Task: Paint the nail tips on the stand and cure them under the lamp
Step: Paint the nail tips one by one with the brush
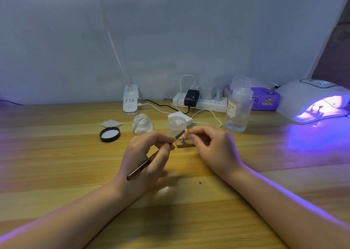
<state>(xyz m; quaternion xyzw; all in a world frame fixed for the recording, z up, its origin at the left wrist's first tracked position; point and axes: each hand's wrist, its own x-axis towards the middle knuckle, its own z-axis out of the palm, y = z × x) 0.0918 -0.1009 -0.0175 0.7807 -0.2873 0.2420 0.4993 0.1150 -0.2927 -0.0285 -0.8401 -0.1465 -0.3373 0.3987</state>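
Observation:
My left hand point(145, 154) grips a dark brown nail brush point(149, 160) like a pen, its tip touching a small pink nail tip point(185, 132). My right hand point(214, 144) pinches the thin holder of that nail tip just above a small clear stand point(184, 144) on the wooden table. At the far right the white curing lamp point(312, 101) glows purple, and several small items on stalks stand inside its opening.
Behind the stand are a clear open jar point(177, 125), its black lid point(109, 134), a crumpled tissue point(142, 123), cotton pads point(110, 123), a clear pump bottle point(238, 108), a power strip point(200, 101) with cables, a wipes pack point(265, 99) and a clip lamp base point(130, 102).

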